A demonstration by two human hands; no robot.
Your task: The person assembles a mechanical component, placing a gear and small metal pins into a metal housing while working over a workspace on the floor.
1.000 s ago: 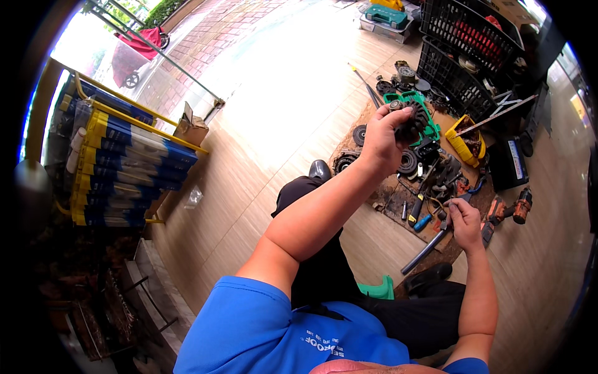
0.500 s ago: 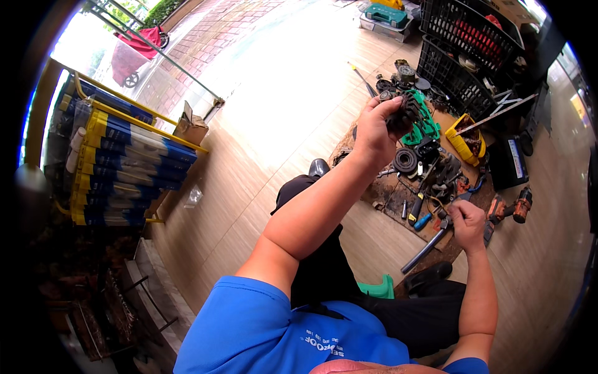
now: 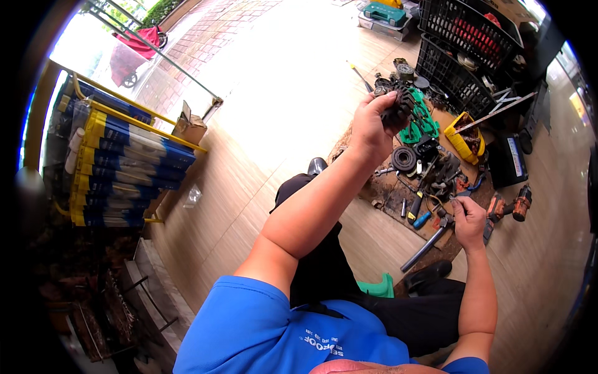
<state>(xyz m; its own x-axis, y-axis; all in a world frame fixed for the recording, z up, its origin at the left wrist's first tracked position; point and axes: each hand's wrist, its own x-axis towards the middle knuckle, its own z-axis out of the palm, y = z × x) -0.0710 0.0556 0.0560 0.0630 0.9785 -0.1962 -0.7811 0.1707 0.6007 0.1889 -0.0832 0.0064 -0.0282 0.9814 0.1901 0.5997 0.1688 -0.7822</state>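
A dark, ridged round machine part (image 3: 398,107) is gripped in my left hand (image 3: 370,129), raised above the cluttered work board. Lower right, my right hand (image 3: 468,219) is closed in a pinch near the board's edge; whatever small thing is between its fingertips I cannot make out. Just left of that hand lies a metal-handled tool (image 3: 427,248). Between my hands are a coiled black ring (image 3: 403,159), a yellow-and-black handled tool (image 3: 415,207), a blue-handled screwdriver (image 3: 422,220) and several dark metal parts. A green plastic casing (image 3: 423,121) sits behind the held part.
Black plastic crates (image 3: 458,75) stand stacked at the far right. Nearby are a yellow tray (image 3: 466,140), a black box (image 3: 507,162) and an orange cordless drill (image 3: 522,204). On the left stands a yellow rack (image 3: 131,156) of blue packages. A green stool (image 3: 379,287) shows beneath me.
My left hand has shifted slightly left and down with the ridged part, which has turned a little. My right hand's fingertips have tipped up slightly.
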